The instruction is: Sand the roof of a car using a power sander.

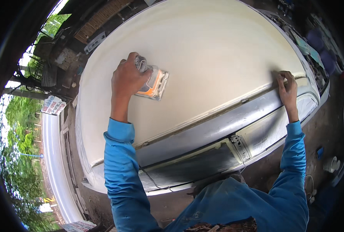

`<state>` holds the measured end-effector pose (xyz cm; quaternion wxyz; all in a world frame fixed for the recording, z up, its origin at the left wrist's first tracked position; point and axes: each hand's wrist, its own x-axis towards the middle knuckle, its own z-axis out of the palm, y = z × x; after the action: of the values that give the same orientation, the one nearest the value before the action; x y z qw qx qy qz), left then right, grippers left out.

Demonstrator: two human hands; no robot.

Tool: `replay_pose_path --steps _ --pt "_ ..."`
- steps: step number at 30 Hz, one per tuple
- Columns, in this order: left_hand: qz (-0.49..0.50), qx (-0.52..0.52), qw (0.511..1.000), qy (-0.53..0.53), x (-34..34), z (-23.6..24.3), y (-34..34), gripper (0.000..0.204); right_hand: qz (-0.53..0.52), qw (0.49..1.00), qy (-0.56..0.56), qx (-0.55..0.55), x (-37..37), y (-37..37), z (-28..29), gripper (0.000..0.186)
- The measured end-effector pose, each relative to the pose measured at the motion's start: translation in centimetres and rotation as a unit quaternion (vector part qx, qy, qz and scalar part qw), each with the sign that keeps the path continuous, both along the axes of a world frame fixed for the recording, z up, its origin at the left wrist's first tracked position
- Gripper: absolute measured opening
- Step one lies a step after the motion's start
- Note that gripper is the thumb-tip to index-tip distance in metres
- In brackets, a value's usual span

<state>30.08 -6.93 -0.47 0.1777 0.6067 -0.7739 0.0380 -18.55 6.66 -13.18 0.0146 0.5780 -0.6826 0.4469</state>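
Note:
My left hand [128, 77] is wrapped around an orange and grey electric sander [153, 86]. The sander's flat, square-cornered base lies against the pale cream car roof [203, 50], left of the middle. Dust coats the tool. Over on the right, my right hand [287, 88] is closed with bent fingers at the roof's edge [243, 101], where a gutter groove runs along the side. No tool shows in that hand. Both arms are in blue sleeves. Below the groove, the grey car side [214, 125] bears bare and masked patches.
A dark cord [150, 178] hangs over the car's side, near my left forearm. Dark side windows [191, 164] lie close to my body. A sign [53, 105] and a silvery vehicle [53, 150] are at the left. Purple objects [322, 48] stand beyond the car's right end.

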Motion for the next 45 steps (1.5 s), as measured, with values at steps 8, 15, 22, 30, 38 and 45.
replay_pose_path --steps 8,15,22,30,38,45 --pt "-0.217 0.022 0.976 -0.022 -21.9 1.1 0.2 0.059 0.026 0.998 0.042 -0.037 -2.8 1.7 -1.8 0.027" --pt "-0.272 0.073 0.959 -0.027 -22.5 2.0 9.4 0.057 0.025 0.997 0.032 -0.060 -2.2 1.9 -0.9 0.025" --pt "-0.252 0.018 0.968 0.003 -22.7 1.3 -2.1 0.056 -0.006 0.999 0.014 -0.050 -2.2 1.3 -1.1 0.024" --pt "-0.172 -0.017 0.985 0.003 -28.0 0.3 -20.2 0.063 0.017 0.997 0.013 -0.074 -2.7 1.3 -1.4 0.019" --pt "-0.213 0.010 0.977 -0.025 -21.5 1.5 -2.3 0.060 -0.004 0.998 0.011 -0.060 -2.0 1.5 -1.1 0.020" --pt "-0.143 0.056 0.988 -0.016 -14.7 1.9 10.7 0.061 -0.012 0.999 0.017 -0.044 -1.8 1.3 -0.9 0.020"
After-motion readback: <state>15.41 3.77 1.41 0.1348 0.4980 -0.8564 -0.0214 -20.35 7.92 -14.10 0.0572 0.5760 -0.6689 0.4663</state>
